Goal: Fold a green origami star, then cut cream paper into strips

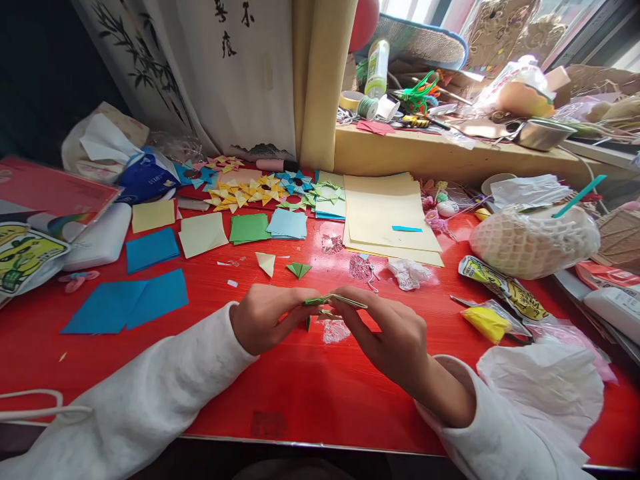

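Between my two hands, just above the red table, is a small piece of folded paper (327,301) in green and pale cream. My left hand (273,317) pinches its green left end between thumb and fingers. The pale right part is gripped by my right hand (383,327), fingertips close to the left ones. Fingers hide much of the folds. Just beyond my hands lie a cream folded triangle (265,264) and a green folded piece (299,270).
Stacks of green (249,229), light blue (287,224) and blue paper (151,250) lie behind and left. Folded paper stars (250,192) and large cream sheets (383,213) sit at the back. Right are a netted melon-like object (535,241), a yellow packet (487,323) and crumpled white paper (545,380).
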Demonstrator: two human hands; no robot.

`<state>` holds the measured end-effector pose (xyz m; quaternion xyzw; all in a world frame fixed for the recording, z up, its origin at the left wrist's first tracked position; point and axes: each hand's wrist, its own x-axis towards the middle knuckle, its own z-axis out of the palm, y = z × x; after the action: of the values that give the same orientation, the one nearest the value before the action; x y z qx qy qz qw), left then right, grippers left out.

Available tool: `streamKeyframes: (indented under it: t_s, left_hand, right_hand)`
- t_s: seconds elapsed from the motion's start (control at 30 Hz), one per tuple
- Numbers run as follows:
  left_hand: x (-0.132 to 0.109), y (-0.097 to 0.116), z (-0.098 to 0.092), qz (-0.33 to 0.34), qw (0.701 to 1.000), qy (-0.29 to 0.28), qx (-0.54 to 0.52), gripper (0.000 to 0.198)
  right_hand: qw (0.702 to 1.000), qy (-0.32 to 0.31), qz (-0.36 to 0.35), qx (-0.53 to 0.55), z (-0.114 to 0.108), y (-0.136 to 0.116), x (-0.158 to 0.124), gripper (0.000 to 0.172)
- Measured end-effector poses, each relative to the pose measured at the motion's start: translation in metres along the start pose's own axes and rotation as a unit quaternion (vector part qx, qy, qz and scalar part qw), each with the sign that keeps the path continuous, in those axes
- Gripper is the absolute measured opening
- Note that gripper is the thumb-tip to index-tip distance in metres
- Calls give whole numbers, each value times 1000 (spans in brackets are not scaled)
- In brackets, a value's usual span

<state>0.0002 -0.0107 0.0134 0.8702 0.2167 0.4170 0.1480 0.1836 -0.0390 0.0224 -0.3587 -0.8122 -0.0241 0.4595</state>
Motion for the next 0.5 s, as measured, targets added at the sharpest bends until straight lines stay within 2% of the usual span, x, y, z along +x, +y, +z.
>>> streamKeyframes:
  t_s: [0.27,0.5]
  left_hand:
    - [0,0,2,21,999,29,24,16]
    - [0,-1,2,25,999,31,15,16]
  right_hand:
    - [1000,9,-10,-9,0,1,0,17]
    - [997,-20,48,63,-3,-2,2,15]
